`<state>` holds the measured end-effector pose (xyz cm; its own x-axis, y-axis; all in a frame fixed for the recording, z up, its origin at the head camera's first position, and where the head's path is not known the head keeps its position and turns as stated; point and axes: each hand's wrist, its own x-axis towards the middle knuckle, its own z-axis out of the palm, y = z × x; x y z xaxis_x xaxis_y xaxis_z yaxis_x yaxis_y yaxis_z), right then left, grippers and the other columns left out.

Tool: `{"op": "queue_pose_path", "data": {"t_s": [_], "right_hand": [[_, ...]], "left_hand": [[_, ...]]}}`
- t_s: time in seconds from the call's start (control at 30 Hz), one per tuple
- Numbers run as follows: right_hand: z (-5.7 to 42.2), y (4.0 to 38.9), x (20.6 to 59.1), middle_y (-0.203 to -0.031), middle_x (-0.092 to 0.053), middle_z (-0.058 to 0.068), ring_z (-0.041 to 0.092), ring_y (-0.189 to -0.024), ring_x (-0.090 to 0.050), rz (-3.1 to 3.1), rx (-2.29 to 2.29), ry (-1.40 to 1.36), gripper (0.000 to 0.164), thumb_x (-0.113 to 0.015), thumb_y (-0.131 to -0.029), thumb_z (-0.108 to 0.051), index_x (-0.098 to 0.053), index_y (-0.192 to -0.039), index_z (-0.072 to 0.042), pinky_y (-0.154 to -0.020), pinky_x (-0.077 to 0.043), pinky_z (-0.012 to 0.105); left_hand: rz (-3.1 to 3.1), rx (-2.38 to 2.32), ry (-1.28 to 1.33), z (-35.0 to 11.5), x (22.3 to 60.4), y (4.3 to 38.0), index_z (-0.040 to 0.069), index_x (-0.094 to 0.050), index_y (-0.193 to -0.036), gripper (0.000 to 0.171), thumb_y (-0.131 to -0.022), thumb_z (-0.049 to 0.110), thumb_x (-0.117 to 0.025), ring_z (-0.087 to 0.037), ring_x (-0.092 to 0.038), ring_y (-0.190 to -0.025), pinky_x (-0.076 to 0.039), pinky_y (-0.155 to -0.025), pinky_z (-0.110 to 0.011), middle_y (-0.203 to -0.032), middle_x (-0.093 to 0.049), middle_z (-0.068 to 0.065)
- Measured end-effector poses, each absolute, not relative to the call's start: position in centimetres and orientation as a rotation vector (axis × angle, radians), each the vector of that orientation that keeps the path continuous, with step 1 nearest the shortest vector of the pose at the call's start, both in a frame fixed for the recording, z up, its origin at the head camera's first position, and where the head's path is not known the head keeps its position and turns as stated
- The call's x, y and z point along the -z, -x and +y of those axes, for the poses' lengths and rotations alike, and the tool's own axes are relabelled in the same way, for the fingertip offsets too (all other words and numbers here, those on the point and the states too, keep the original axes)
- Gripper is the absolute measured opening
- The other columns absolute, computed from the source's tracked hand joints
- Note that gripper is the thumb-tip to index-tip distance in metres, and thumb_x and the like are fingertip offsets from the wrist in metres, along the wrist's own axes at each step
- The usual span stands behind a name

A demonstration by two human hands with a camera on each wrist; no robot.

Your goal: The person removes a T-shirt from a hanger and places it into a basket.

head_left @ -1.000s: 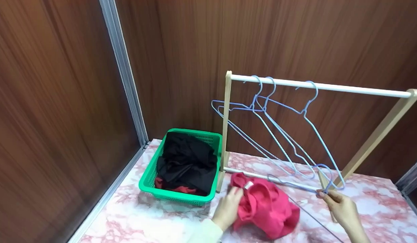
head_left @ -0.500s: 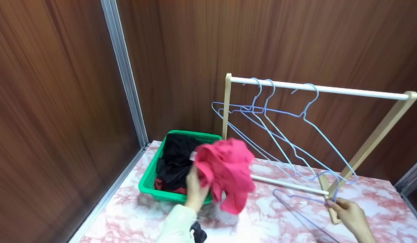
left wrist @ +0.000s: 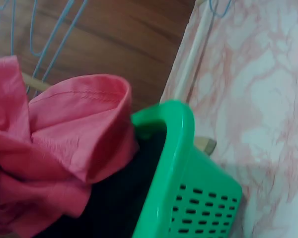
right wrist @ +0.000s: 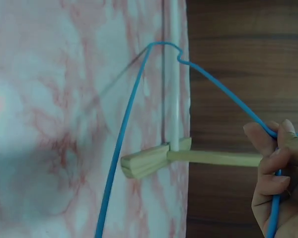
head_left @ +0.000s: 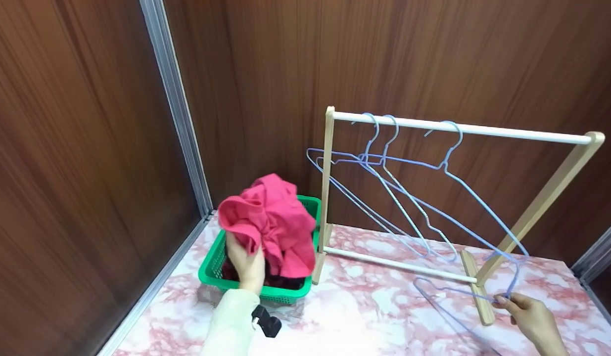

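Observation:
My left hand (head_left: 248, 266) holds a crumpled pinkish-red garment (head_left: 273, 225) above the green basket (head_left: 213, 279). Its fingers are partly hidden by the cloth. In the left wrist view a stitched edge of the garment (left wrist: 79, 124) hangs beside the basket's rim (left wrist: 174, 144), over dark cloth (left wrist: 121, 193) inside. To the right, my right hand (head_left: 533, 316) grips a blue wire hanger (head_left: 451, 289) near its neck. The right wrist view shows fingers curled round the hanger's wire (right wrist: 124, 126), with no clothing on it.
A rack with a white top rail (head_left: 513, 131) and wooden legs (head_left: 542, 207) stands at the back right. Several blue hangers (head_left: 466, 188) hang from it. Wood-grain panels (head_left: 265, 59) close in the marbled tabletop (head_left: 354, 306) behind and at the left.
My left hand has lifted the pinkish-red garment from the tabletop and carried it left, over the basket. The right hand has shifted slightly right and down with the hanger.

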<state>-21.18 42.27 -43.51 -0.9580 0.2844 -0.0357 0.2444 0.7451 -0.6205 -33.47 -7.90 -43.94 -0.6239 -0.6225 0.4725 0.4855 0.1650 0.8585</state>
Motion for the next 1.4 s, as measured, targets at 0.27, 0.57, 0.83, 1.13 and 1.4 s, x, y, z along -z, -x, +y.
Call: {"op": "queue_pose_path", "data": {"t_s": [0.27,0.57,0.83,1.13,1.4], "right_hand": [[43.5,20.3,43.7,-0.069,-0.062,-0.02,0.004,-0.06,-0.046,-2.8,-1.045,0.511,0.049,-0.046,-0.098,-0.038,-0.064,-0.112,0.005,-0.062,-0.035,0.022],[43.8,20.6,39.7,-0.063,-0.057,-0.01,0.001,-0.058,-0.045,-2.693,-0.867,0.547,0.051,-0.043,-0.098,-0.037,-0.062,-0.109,0.008,-0.057,-0.037,0.023],[43.4,20.5,34.3,-0.056,-0.046,-0.038,-0.009,-0.05,-0.048,-2.517,-0.858,0.562,0.044,-0.05,-0.094,-0.043,-0.067,-0.101,-0.002,-0.053,-0.038,0.021],[41.7,21.4,30.1,-0.053,-0.04,-0.043,-0.011,-0.05,-0.042,-2.342,-0.931,0.499,0.019,-0.057,-0.091,-0.028,-0.067,-0.083,-0.015,-0.048,-0.037,0.013],[40.0,22.6,26.5,-0.049,-0.041,-0.042,-0.018,-0.048,-0.04,-2.301,-0.873,0.478,0.028,-0.056,-0.087,-0.02,-0.05,-0.072,-0.043,-0.051,-0.033,0.009]], "left_hand": [[-1.802,1.345,-0.239,-9.5,45.8,34.2,-0.004,-0.048,-0.119,0.05,-0.071,-0.008,-0.062,-0.04,-0.051,-0.109,-0.043,-0.094,-0.051,-0.114,-0.051,-0.025],[-2.315,0.999,-0.282,-11.8,48.0,34.3,0.009,-0.056,-0.114,0.039,-0.079,-0.007,-0.055,-0.04,-0.058,-0.107,-0.049,-0.07,-0.059,-0.128,-0.052,-0.011],[-2.713,0.861,-0.248,-14.2,49.1,34.1,0.003,-0.061,-0.117,0.034,-0.083,0.0,-0.057,-0.044,-0.053,-0.111,-0.048,-0.082,-0.059,-0.13,-0.05,-0.022],[-2.798,0.722,-0.158,-15.7,48.7,33.7,-0.005,-0.066,-0.102,0.024,-0.08,0.003,-0.058,-0.046,-0.052,-0.096,-0.044,-0.083,-0.056,-0.101,-0.049,-0.031],[-2.742,0.8,-0.196,-16.8,48.7,33.8,0.0,-0.064,-0.108,0.033,-0.076,0.006,-0.058,-0.047,-0.054,-0.103,-0.043,-0.087,-0.058,-0.111,-0.053,-0.03]]}}
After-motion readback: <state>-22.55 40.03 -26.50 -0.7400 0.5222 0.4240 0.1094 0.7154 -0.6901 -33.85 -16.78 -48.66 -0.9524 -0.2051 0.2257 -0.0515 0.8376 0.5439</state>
